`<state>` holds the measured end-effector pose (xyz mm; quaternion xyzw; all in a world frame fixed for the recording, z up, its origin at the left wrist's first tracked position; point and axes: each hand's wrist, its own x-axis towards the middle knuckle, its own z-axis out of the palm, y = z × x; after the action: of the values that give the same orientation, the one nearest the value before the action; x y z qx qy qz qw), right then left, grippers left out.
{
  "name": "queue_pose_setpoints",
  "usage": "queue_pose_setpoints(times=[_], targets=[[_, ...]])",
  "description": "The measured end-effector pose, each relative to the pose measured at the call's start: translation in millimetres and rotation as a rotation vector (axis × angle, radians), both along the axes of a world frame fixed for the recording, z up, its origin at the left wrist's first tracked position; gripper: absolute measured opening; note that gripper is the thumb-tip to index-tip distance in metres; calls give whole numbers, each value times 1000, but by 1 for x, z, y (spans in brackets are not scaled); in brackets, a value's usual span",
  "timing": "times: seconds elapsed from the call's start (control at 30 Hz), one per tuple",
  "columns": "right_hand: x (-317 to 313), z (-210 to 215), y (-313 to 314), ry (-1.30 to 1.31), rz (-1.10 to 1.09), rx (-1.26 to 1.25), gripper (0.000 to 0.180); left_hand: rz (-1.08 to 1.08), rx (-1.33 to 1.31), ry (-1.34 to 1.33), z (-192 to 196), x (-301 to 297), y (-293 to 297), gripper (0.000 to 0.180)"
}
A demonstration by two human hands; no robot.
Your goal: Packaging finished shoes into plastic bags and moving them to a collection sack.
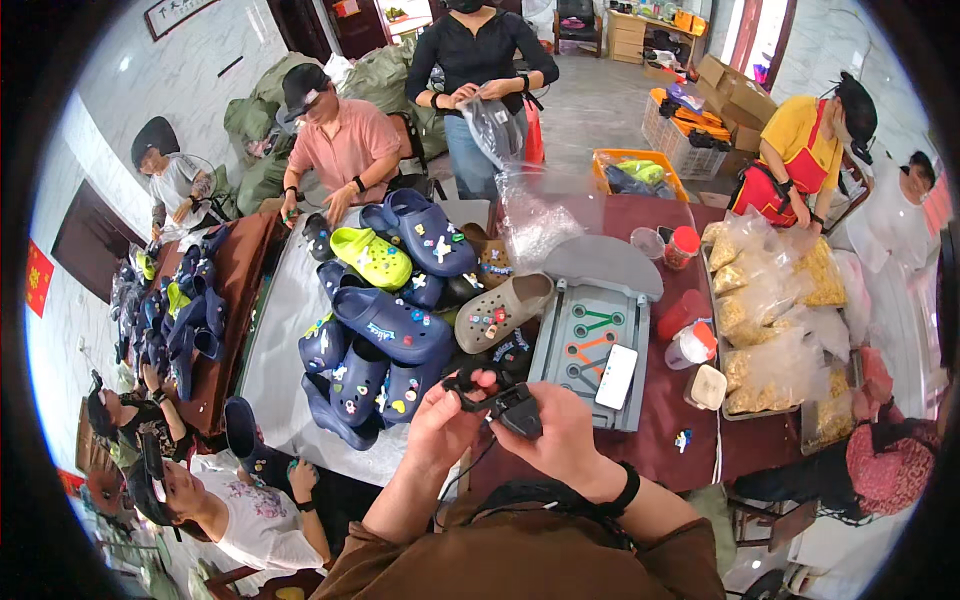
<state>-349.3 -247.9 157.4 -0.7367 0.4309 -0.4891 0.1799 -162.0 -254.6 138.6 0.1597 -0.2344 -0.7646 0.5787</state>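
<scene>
Just in front of my body, both hands are closed on a small black device [517, 410] with a strap-like loop and a thin cable hanging below it. My left hand [440, 420] pinches the loop between thumb and fingers. My right hand [565, 425] grips the boxy end. Exactly what kind of device it is cannot be made out. Beyond my hands lies a pile of clogs with colourful charms: navy clogs [390, 325], a lime clog [370, 257] and a beige clog [503, 313]. Close to my right hand, a white phone [617, 376] rests on a grey tray [585, 325].
Jars [690, 345] and a small tub [706, 387] stand right of the tray. Bags of yellow pieces [760, 290] fill trays farther right. Several people work around the tables, one [480, 90] opposite handling a clear bag. More clogs [185, 315] cover the brown left table.
</scene>
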Motion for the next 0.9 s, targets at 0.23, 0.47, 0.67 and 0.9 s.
queue_pose_setpoints(times=[0.23,0.47,0.67,0.9], targets=[[5,-6,2,-108,17,92,44,-200,8,292,3,11,-12,56],[-1,-11,8,-344,310,524,23,-102,-69,214,-4,5,-3,35],[15,-46,9,-914,531,892,31,66,-550,-598,11,3,-10,73],[-1,-33,0,-264,112,585,73,32,-514,-601,0,-7,-18,142]])
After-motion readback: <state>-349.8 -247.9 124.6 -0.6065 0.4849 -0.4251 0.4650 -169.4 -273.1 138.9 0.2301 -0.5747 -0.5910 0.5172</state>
